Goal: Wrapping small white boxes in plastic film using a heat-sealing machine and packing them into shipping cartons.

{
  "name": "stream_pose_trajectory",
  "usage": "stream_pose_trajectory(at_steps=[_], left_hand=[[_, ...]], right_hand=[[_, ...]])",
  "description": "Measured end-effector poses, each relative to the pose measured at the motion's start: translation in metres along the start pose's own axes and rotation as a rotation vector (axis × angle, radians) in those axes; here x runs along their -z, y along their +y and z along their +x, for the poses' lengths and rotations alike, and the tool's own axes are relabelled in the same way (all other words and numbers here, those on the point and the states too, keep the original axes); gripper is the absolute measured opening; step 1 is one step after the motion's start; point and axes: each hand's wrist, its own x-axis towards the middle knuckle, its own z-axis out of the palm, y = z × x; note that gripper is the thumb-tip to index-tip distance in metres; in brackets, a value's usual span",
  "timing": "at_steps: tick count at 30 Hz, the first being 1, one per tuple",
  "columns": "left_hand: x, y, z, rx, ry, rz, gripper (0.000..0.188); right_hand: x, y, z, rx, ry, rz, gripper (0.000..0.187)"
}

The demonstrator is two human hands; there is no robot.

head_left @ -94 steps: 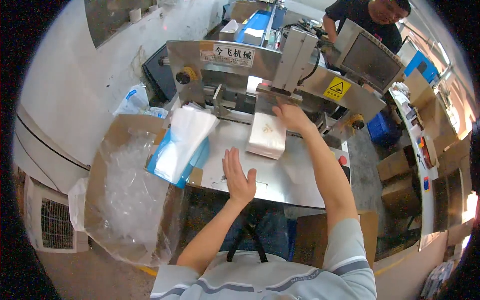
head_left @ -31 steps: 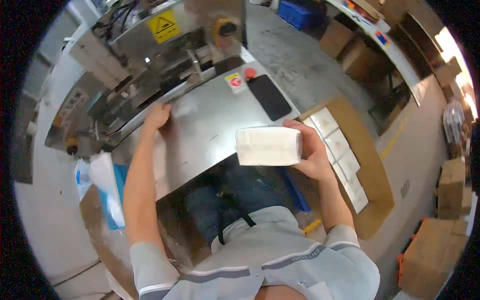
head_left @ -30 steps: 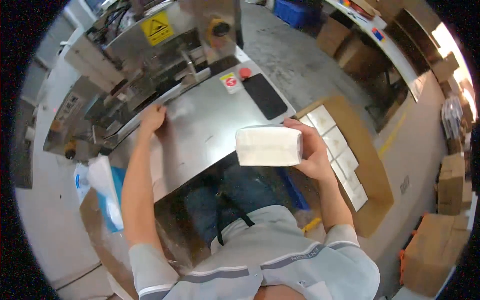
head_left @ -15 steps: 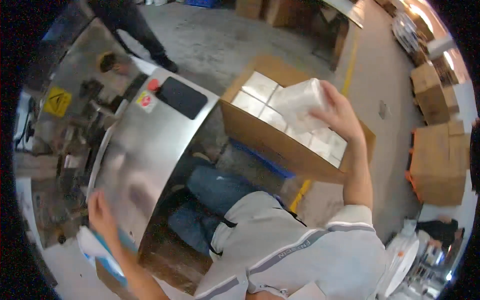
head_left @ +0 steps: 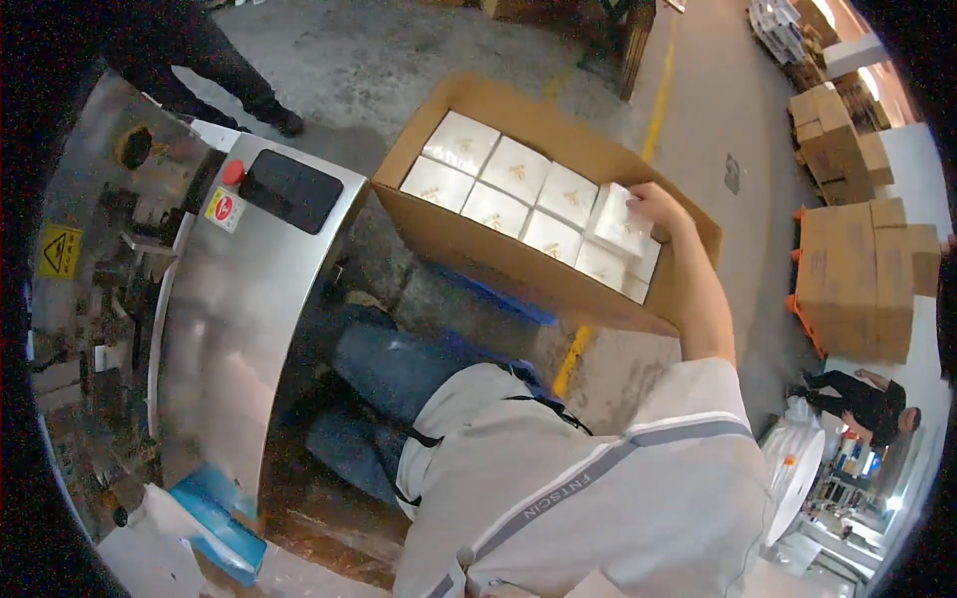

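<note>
My right hand (head_left: 653, 209) grips a white plastic-wrapped pack (head_left: 615, 227) by its far right edge, fingers closed over it. That pack sits tilted and slightly raised among other packs at the right end of an open cardboard carton (head_left: 498, 261). Several similar square white packs (head_left: 495, 207) with small tan print fill the carton in rows. How deep the held pack goes is hidden by my hand and its neighbours. My left hand is out of view.
Left of me stands a steel machine (head_left: 239, 269) with a dark screen (head_left: 291, 191) and a red button (head_left: 233, 172). A blue plastic pallet (head_left: 488, 296) shows beneath the carton. Stacked cartons (head_left: 852, 279) stand at right. Another person's legs (head_left: 224, 70) are far left; another person (head_left: 862, 404) is far right.
My right hand has lowered the pack from above the carton into its right end. My left hand, earlier beside the machine, has left the view. The view has shifted.
</note>
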Motion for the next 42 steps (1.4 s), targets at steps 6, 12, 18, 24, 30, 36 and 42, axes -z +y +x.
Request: stream_pose_trajectory(at_steps=[6, 12, 18, 24, 30, 36, 42], left_hand=[[0.057, -0.098, 0.003, 0.321, 0.091, 0.161, 0.041], [0.005, -0.031, -0.042, 0.309, -0.153, 0.045, 0.045], [-0.009, 0.023, -0.083, 0.289, -0.342, -0.074, 0.049], [-0.041, 0.051, -0.109, 0.269, -0.588, -0.231, 0.054], [-0.074, 0.049, -0.044, 0.305, -0.356, -0.306, 0.059], [-0.089, -0.162, 0.091, -0.085, -0.014, 0.181, 0.037], [-0.103, -0.121, 0.09, -0.043, -0.057, -0.027, 0.034]], right_hand=[[-0.056, -0.011, 0.005, -0.104, 0.277, 0.07, 0.082], [-0.065, 0.005, -0.025, -0.207, 0.547, 0.179, 0.076], [-0.082, 0.024, -0.03, -0.574, 0.019, 0.911, 0.068], [-0.129, 0.107, -0.002, -0.477, 0.09, 0.935, 0.043], [-0.082, 0.053, 0.022, -0.019, -0.055, -0.175, 0.048], [-0.052, -0.161, -0.025, 0.477, 0.209, 0.371, 0.032], [-0.034, -0.287, -0.06, 0.762, 0.12, 0.47, 0.037]])
